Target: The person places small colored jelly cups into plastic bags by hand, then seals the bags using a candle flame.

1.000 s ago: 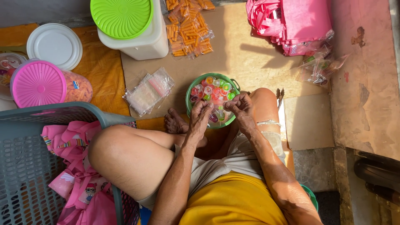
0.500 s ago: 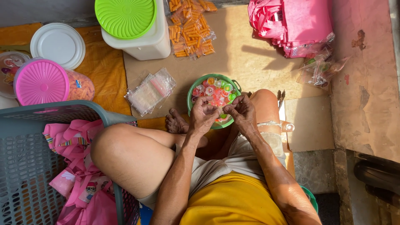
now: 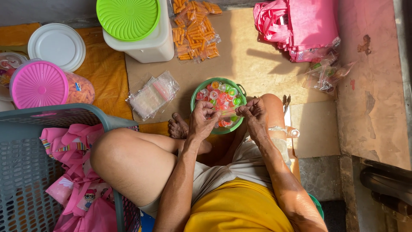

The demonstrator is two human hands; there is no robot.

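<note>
A green bowl [image 3: 196,91] full of small coloured jelly cups [image 3: 219,96] sits on cardboard in front of my crossed legs. Both hands hover over its near side. My left hand [image 3: 204,119] and my right hand [image 3: 254,114] each pinch one end of a small clear plastic bag [image 3: 226,112], which is stretched thin between them above the cups. What is inside the bag cannot be made out.
A pack of clear bags [image 3: 152,95] lies left of the bowl. Behind stand a white tub with a green lid [image 3: 128,19], orange snack packets [image 3: 195,30] and folded pink bags [image 3: 296,28]. At left are a pink-lidded jar [image 3: 38,83] and a grey basket [image 3: 25,172].
My hands have drawn slightly apart over the bowl, pulling the clear bag taut. Everything else has stayed put.
</note>
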